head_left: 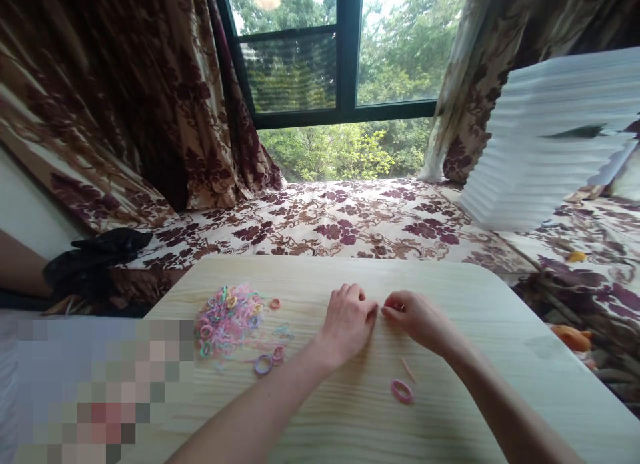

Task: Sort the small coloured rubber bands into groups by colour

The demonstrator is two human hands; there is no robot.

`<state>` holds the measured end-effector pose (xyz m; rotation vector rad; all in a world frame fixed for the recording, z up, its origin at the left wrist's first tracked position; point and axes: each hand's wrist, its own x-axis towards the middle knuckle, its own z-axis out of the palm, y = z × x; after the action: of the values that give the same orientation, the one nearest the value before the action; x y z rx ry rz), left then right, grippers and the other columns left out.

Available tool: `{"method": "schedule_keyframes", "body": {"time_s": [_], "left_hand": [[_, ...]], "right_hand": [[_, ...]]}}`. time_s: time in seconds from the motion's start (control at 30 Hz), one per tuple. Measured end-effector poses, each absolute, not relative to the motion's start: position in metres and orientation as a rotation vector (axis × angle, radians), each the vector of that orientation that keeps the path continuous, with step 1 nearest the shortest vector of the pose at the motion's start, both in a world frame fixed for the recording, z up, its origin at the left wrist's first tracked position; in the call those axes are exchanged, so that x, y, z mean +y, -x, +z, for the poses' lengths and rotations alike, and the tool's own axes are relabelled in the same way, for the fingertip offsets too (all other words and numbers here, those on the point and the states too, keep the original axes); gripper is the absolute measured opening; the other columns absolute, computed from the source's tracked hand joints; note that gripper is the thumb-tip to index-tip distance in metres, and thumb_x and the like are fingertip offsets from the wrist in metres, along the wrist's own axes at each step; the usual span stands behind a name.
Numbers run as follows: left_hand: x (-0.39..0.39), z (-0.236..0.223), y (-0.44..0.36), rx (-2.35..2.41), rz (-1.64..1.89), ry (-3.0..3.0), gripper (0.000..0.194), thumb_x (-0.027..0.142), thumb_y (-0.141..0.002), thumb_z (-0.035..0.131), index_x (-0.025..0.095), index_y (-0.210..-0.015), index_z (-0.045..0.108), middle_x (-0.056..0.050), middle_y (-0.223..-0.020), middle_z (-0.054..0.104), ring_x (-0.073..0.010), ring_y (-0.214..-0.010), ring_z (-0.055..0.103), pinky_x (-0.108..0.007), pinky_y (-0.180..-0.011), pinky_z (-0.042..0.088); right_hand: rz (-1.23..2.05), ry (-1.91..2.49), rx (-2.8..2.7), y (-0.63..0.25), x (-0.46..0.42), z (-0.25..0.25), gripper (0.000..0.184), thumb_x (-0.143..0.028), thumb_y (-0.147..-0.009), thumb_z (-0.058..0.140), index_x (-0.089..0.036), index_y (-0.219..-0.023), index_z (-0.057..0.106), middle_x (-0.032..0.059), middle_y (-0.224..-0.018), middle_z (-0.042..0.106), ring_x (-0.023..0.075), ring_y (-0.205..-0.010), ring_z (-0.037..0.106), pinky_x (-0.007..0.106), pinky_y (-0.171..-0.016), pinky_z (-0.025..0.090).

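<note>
My left hand [349,317] rests low over the middle of the table, its fingers curled and the thumb pressed to the index finger. Close to it on the right, my right hand [413,319] makes a pinch, the fingertips of both hands almost meeting. Whatever they hold, if anything, is too small to make out. Nearer to me lie a pink hair tie [401,391] and a thin orange strip [409,370]. To the left is a tangled pile of small colourful elastic bands [233,321]. Beside it are a purple hair tie [263,365], a pink one [279,353] and an orange one [275,304].
The pale wooden table [450,411] has rounded far corners. Beyond it a flowered cloth [345,217] covers the window ledge. Stacked white paper [540,151] stands at right, above an orange toy [571,337]. A black bag [97,257] lies at left. The lower left is pixelated.
</note>
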<state>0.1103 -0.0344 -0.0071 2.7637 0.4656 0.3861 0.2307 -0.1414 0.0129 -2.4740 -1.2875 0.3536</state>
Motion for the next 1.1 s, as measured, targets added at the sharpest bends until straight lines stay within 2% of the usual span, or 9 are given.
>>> {"method": "schedule_keyframes", "body": {"time_s": [0.17, 0.43, 0.63, 0.83, 1.1], "left_hand": [[-0.023, -0.004, -0.106, 0.476, 0.375, -2.759, 0.02, 0.022, -0.084, 0.048, 0.021, -0.092, 0.067, -0.005, -0.092, 0.06, -0.0195, -0.095, 0.049, -0.035, -0.084, 0.038], [-0.015, -0.003, -0.127, 0.38, 0.261, -2.811, 0.023, 0.023, -0.083, 0.048, 0.022, -0.095, 0.067, -0.006, -0.093, 0.061, -0.0208, -0.096, 0.051, -0.036, -0.085, 0.037], [-0.013, 0.0, -0.134, 0.207, 0.217, -2.855, 0.026, 0.027, -0.085, 0.047, 0.026, -0.103, 0.065, -0.006, -0.094, 0.061, -0.0209, -0.095, 0.05, -0.038, -0.086, 0.033], [-0.01, 0.0, -0.139, 0.123, 0.233, -2.878, 0.021, 0.024, -0.083, 0.049, 0.019, -0.08, 0.069, -0.006, -0.086, 0.063, -0.0201, -0.091, 0.052, -0.04, -0.09, 0.029], [-0.01, -0.001, -0.127, 0.256, 0.283, -2.638, 0.014, 0.022, -0.079, 0.052, 0.018, -0.073, 0.065, -0.002, -0.079, 0.067, -0.0169, -0.084, 0.056, -0.035, -0.088, 0.033]], "right_hand": [[0.372, 2.439, -1.249, -0.243, -0.162, 0.013, 0.023, -0.029, -0.076, 0.045, -0.019, -0.071, 0.065, 0.0024, -0.068, 0.066, 0.0158, -0.064, 0.057, 0.026, -0.057, 0.035], [0.362, 2.395, -1.257, -0.234, -0.182, 0.008, 0.021, -0.03, -0.075, 0.047, -0.02, -0.071, 0.065, 0.0021, -0.069, 0.067, 0.0179, -0.065, 0.059, 0.027, -0.059, 0.039], [0.494, 2.323, -1.242, -0.223, -0.201, 0.0, 0.022, -0.032, -0.077, 0.046, -0.021, -0.072, 0.064, 0.0031, -0.071, 0.067, 0.0176, -0.065, 0.059, 0.028, -0.06, 0.042], [0.516, 2.328, -1.223, -0.221, -0.203, -0.002, 0.02, -0.031, -0.077, 0.047, -0.021, -0.071, 0.063, 0.0028, -0.07, 0.066, 0.0173, -0.063, 0.058, 0.027, -0.058, 0.041], [0.485, 2.275, -1.17, -0.22, -0.201, -0.001, 0.021, -0.034, -0.077, 0.048, -0.021, -0.073, 0.064, 0.0032, -0.07, 0.066, 0.0169, -0.062, 0.059, 0.027, -0.057, 0.044]]}}
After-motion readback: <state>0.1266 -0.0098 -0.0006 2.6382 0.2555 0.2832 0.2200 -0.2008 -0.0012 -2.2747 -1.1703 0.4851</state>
